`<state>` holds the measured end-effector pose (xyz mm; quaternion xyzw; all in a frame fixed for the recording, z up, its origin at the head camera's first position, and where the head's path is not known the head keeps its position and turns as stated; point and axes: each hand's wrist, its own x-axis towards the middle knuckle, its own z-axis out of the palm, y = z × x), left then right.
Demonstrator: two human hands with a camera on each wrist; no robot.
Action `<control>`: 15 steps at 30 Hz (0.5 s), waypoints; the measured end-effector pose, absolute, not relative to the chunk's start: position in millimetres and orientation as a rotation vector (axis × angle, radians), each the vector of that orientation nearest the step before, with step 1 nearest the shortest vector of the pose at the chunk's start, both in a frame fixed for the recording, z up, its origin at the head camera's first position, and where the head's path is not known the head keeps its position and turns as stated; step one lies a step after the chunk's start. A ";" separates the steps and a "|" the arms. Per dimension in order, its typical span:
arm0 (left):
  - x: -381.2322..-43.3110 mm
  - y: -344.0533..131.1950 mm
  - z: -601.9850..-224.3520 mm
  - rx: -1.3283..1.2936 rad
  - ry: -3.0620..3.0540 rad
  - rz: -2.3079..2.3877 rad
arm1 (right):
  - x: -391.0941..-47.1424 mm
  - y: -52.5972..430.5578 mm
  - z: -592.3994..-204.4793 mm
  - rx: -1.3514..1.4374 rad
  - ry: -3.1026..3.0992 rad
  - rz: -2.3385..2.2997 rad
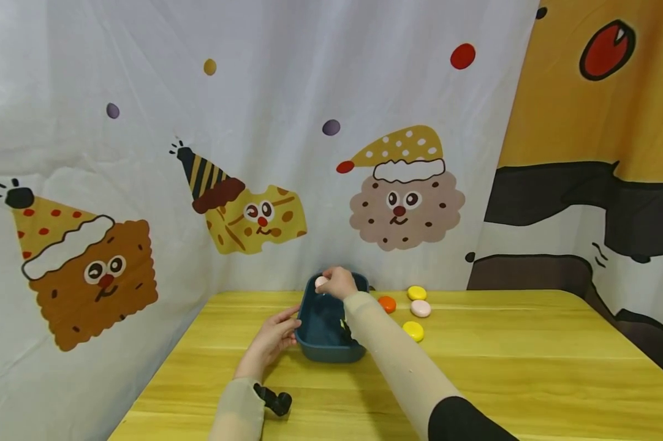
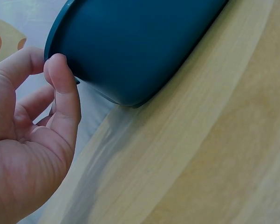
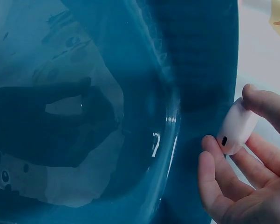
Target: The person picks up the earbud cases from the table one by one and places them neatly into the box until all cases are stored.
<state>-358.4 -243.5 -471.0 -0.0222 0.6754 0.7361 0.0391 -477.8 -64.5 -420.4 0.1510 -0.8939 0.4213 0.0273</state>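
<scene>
A dark blue basin stands on the wooden table, with reflections on the glossy water surface inside. At its left side, my left hand pinches the rim, thumb and fingertips at the edge in the left wrist view. My right hand is over the far end of the basin. Its thumb and fingers pinch a pale pink rounded puck, which has a small dark slot in its side. In the right wrist view the puck overlaps the basin's edge.
To the right of the basin lie an orange puck, a second pale pink puck, a far yellow puck and a nearer yellow puck. A printed curtain hangs behind the wooden table.
</scene>
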 end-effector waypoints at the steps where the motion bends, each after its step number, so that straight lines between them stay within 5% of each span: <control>1: -358.7 -243.4 -470.9 -0.069 2.070 2.258 | -477.8 -64.5 -420.5 0.465 -2.764 1.293; 15: -359.5 -242.2 -470.6 -0.081 2.071 2.260 | -474.1 -61.6 -418.9 0.410 -2.859 1.267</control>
